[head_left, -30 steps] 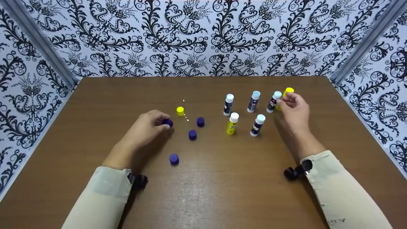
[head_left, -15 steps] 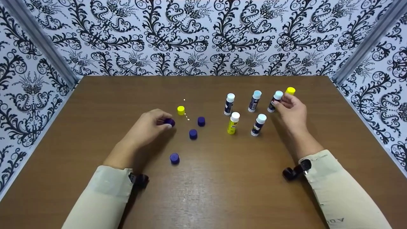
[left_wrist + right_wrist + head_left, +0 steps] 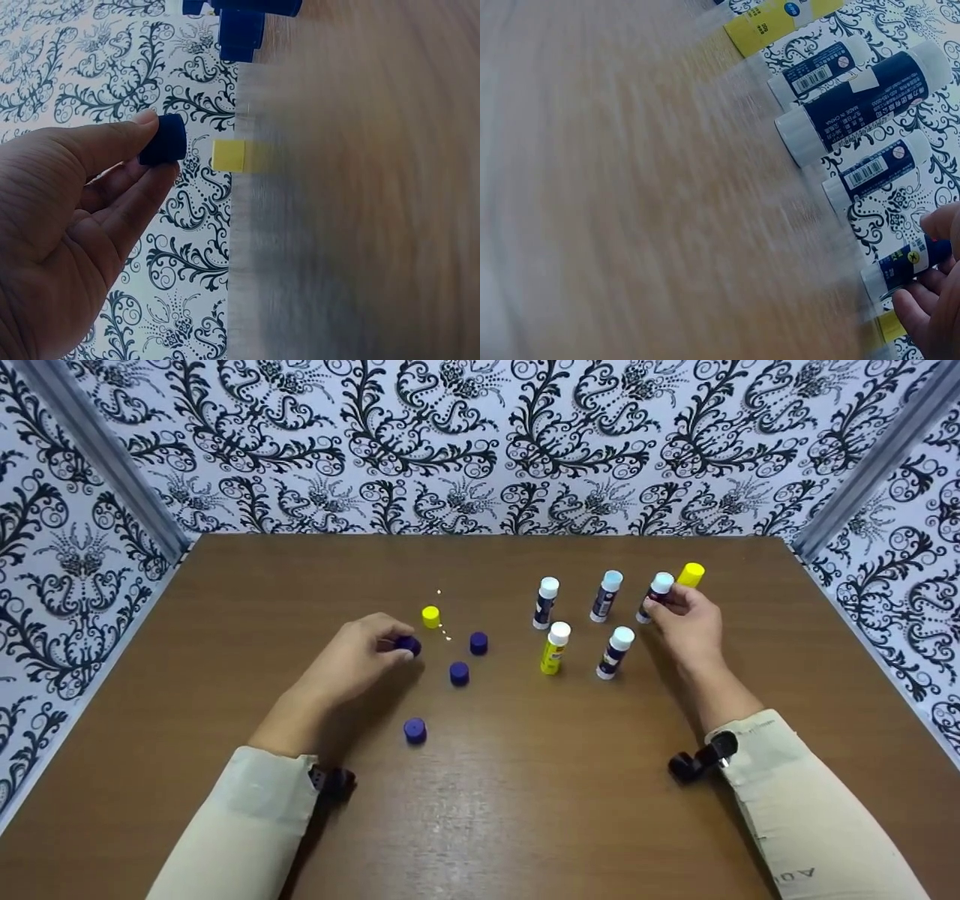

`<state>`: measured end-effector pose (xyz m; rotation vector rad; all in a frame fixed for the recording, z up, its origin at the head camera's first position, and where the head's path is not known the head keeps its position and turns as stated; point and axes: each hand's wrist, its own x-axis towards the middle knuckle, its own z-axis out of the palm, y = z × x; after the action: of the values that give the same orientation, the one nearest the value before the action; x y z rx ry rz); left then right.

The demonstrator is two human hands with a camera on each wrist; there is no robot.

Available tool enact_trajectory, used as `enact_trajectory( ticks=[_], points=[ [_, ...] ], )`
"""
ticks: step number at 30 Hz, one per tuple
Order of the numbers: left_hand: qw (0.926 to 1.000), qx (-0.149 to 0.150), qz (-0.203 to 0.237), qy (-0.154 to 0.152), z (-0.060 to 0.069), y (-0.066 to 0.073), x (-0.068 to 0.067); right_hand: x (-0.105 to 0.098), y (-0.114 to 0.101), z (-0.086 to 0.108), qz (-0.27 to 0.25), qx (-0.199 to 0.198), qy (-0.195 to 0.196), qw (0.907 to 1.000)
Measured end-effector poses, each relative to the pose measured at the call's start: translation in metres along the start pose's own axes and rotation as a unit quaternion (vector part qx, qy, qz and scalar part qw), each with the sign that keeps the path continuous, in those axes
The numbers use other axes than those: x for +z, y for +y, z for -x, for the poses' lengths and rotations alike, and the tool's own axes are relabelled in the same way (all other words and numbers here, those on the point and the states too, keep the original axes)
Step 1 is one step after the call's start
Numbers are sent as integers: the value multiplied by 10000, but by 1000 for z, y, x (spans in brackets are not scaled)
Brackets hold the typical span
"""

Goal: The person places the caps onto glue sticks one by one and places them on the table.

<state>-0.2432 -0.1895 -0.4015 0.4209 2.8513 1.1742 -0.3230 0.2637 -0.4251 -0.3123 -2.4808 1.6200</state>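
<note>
Between thumb and fingertips my left hand (image 3: 364,654) pinches a dark blue cap (image 3: 166,140), just left of a small yellow cap (image 3: 430,617). My right hand (image 3: 688,630) is at the back right, its thumb and fingers around a blue-labelled glue stick (image 3: 904,266) with a pale top. Right behind that hand stands a yellow glue stick (image 3: 691,574), its lower part hidden. Several uncapped glue sticks stand upright to the left of the hand, among them a blue one (image 3: 606,596) and a yellow one (image 3: 554,649).
Three loose dark blue caps, a far cap (image 3: 478,643), a middle cap (image 3: 459,673) and a near cap (image 3: 415,730), rest on the brown table (image 3: 480,810). White crumbs lie by the yellow cap. Patterned walls (image 3: 480,450) enclose the back and sides.
My right hand has shifted slightly left from beside the yellow glue stick onto the blue one. The left hand keeps its hold on the cap. The head view has shifted a little.
</note>
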Motion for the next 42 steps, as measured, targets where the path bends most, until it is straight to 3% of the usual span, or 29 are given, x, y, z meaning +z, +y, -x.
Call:
enact_trajectory(
  ticks=[6,25,42],
  points=[
    [10000,56,9,22,-1,0,2,1,4,-3,-57,-4,169,9998],
    [10000,67,2,-5,-1,2,3,2,6,-4,-206,118,169,9996],
    [9994,283,93,152,-1,3,3,4,8,-4,-66,-137,267,9995]
  ],
)
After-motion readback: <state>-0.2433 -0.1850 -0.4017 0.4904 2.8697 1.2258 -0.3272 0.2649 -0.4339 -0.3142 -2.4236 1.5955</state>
